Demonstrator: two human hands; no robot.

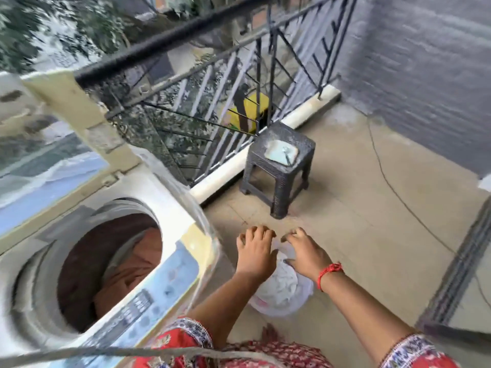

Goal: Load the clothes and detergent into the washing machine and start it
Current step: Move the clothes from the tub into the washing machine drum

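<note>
Both my arms reach down beside the washing machine [87, 235], over a white bucket [281, 290] of pale clothes [279, 280] on the floor. My left hand [255, 251] hangs palm down, fingers loosely curled, holding nothing. My right hand [305, 251] is the same, just above the laundry. The lid [53, 144] stands open and brown cloth [127, 264] lies in the drum.

Both arms stretched forward and down, close together. Left hand [255, 252] palm down, fingers curled at the tips. Right hand [305, 252] likewise, red thread round its wrist; any grip unclear.
</note>
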